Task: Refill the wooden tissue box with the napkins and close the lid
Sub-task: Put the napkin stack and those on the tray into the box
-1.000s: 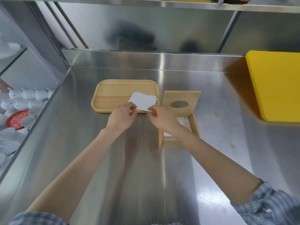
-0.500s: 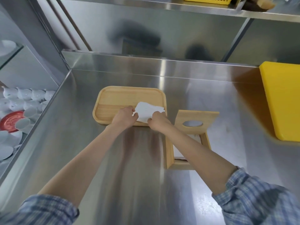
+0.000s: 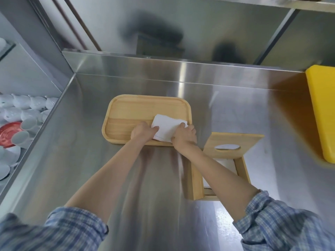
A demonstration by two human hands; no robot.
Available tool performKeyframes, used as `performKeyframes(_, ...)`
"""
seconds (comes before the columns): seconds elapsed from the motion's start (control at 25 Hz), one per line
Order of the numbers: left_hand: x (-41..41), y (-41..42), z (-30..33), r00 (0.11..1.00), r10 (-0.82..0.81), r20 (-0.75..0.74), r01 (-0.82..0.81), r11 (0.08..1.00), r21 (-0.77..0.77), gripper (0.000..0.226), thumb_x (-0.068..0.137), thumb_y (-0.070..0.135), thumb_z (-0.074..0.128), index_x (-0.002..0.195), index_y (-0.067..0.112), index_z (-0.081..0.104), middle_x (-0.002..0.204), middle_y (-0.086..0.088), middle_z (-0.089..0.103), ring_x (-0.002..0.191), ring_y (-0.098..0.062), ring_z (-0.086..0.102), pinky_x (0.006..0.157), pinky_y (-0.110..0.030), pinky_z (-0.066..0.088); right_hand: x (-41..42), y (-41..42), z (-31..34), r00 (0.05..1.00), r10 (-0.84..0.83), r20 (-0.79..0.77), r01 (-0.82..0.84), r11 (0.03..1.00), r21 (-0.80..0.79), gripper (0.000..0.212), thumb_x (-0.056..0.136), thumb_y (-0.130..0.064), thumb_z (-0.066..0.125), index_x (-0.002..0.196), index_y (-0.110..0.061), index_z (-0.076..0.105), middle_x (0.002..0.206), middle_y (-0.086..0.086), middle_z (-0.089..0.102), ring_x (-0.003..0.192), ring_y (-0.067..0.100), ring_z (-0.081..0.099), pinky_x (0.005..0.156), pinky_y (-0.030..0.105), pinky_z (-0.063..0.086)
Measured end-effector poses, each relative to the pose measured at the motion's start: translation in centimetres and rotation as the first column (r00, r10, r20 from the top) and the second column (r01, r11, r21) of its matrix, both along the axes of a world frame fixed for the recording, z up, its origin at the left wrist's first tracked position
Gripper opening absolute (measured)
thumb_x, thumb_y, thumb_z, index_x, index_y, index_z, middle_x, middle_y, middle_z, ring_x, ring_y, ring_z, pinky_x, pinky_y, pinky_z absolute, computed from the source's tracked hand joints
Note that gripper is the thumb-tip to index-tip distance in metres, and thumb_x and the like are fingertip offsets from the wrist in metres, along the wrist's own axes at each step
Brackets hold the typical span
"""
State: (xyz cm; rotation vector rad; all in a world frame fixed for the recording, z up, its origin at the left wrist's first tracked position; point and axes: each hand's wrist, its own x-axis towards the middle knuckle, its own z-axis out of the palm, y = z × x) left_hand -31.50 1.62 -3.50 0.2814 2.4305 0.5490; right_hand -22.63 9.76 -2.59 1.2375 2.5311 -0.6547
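Brushed stainless-steel counter (image 3: 154,187), reflective and streaked, backed by a steel splashback. A stack of white, soft-edged napkins (image 3: 167,126) is shown lying at the near right corner of a rounded rectangular wooden tray (image 3: 137,109). The stack is gripped at its left edge by the left hand (image 3: 143,133) and at its right edge by the right hand (image 3: 184,136), fingers curled closed on the paper. Just right of the tray, the wooden tissue box (image 3: 197,180) is seen open, white paper inside, its flat lid (image 3: 233,142) with an oval slot raised upright. Plaid sleeves, a smooth yellow board (image 3: 324,115) and glossy white cups (image 3: 27,105) are seen at the margins.
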Motion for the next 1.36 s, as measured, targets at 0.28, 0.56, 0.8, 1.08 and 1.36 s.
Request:
performKeyframes(0.28, -0.6, 0.0, -0.6, 0.971, 0.07, 0.23, -0.117, 0.974, 0.195, 0.052, 0.085, 0.03, 0.06, 0.127, 0.001, 0.05, 0.129, -0.011, 0.055, 0.112, -0.026, 0.052, 0.09, -0.032, 0.039, 0.1, 0.5, -0.4, 0.999, 0.003, -0.04, -0.004, 1.0, -0.002, 0.042, 0.091, -0.008, 0.049, 0.13, -0.001, 0.035, 0.135, 0.021, 0.035, 0.125, 0.035, 0.038, 0.1, 0.037, 0.04)
performKeyframes(0.56, 0.7, -0.8, 1.0, 0.956, 0.089, 0.278, -0.213, 0.865, 0.454, 0.023, 0.087, 0.013, 0.055, 0.11, 0.012, 0.051, 0.108, -0.008, 0.059, 0.097, -0.023, 0.057, 0.077, -0.03, 0.052, 0.2, 0.0, -0.2, 0.994, 0.088, -0.059, -0.084, 0.995, 0.062, 0.039, 0.093, -0.015, 0.048, 0.128, -0.002, 0.038, 0.134, 0.02, 0.039, 0.126, 0.034, 0.038, 0.102, 0.037, 0.037)
performKeyframes(0.8, 0.3, -2.6, 3.2, 0.826, 0.19, 0.53, -0.523, 0.609, 0.596, 0.008, 0.088, 0.009, 0.053, 0.089, 0.017, 0.052, 0.105, -0.006, 0.057, 0.091, -0.019, 0.058, 0.072, -0.028, 0.053, -0.7, -0.5, 1.0, 0.812, -0.439, -0.385, 0.186, 0.819, -0.543, 0.048, 0.093, -0.033, 0.046, 0.13, -0.004, 0.041, 0.124, 0.01, 0.053, 0.114, 0.029, 0.05, 0.093, 0.034, 0.041)
performKeyframes(1.08, 2.4, -5.3, 5.9, 0.831, 0.057, 0.554, -0.501, 0.509, 0.7, 0.015, 0.09, 0.008, 0.05, 0.099, 0.019, 0.054, 0.098, 0.0, 0.059, 0.086, -0.016, 0.058, 0.069, -0.028, 0.052, 1.5, -1.2, 2.6, 0.637, -0.702, -0.318, 0.044, 0.446, -0.894, 0.029, 0.09, -0.037, 0.054, 0.107, -0.013, 0.053, 0.093, 0.002, 0.055, 0.073, 0.014, 0.051, 0.062, 0.023, 0.042)
performKeyframes(1.36, 7.4, -8.8, 8.4, 0.813, -0.157, 0.561, -0.436, 0.473, 0.766, 0.03, 0.088, 0.007, 0.055, 0.115, 0.017, 0.051, 0.101, 0.002, 0.064, 0.082, -0.014, 0.067, 0.056, -0.024, 0.058, 7.2, -2.2, 4.4, 0.62, -0.641, -0.453, -0.11, 0.5, -0.859, 0.033, 0.089, -0.021, 0.058, 0.117, -0.003, 0.058, 0.121, 0.012, 0.063, 0.108, 0.026, 0.059, 0.1, 0.036, 0.045)
